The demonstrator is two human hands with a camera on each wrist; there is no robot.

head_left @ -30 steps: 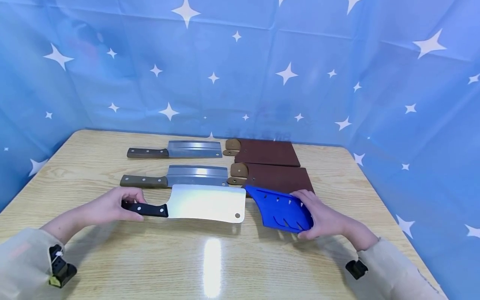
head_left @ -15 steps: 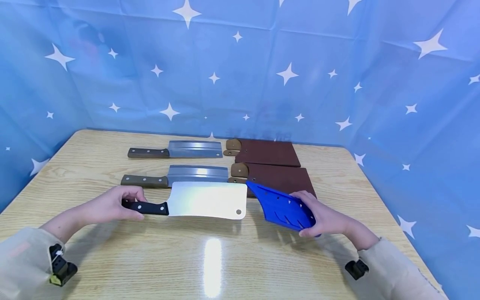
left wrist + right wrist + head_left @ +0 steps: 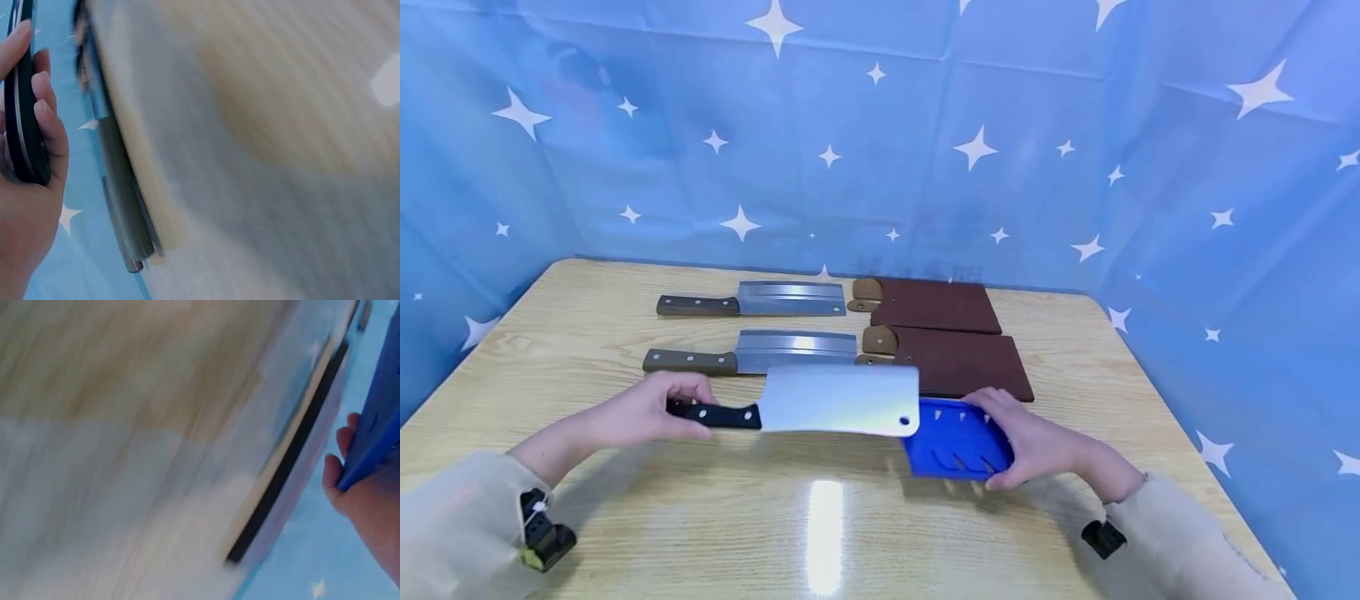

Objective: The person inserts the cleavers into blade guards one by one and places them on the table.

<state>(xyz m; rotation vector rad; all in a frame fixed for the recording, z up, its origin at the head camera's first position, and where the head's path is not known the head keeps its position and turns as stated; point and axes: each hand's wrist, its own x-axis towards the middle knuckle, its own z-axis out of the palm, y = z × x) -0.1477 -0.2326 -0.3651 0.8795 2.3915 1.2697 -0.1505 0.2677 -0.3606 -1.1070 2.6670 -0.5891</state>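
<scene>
My left hand [image 3: 658, 408] grips the black riveted handle of a cleaver [image 3: 842, 400], whose broad shiny blade points right above the table. In the left wrist view the fingers wrap round that black handle [image 3: 28, 119]. A blue slotted blade guard [image 3: 958, 440] is in my right hand [image 3: 1037, 437], pinched at its right end between thumb and fingers. The cleaver's front end overlaps the guard's left part in the head view and hides it. The right wrist view shows the fingers along the edge of the blue guard [image 3: 375, 425].
Behind the cleaver lie two more cleavers, a nearer one [image 3: 688, 362] and a farther one [image 3: 698, 306]. To their right are two dark red sheaths with brown straps, one nearer [image 3: 966, 362] and one farther [image 3: 936, 305]. A blue starry curtain [image 3: 880, 125] backs the wooden table [image 3: 737, 533].
The left hand has moved right with the cleaver. The blue guard has turned level and shifted slightly left and down, and the blade's end now overlaps it.
</scene>
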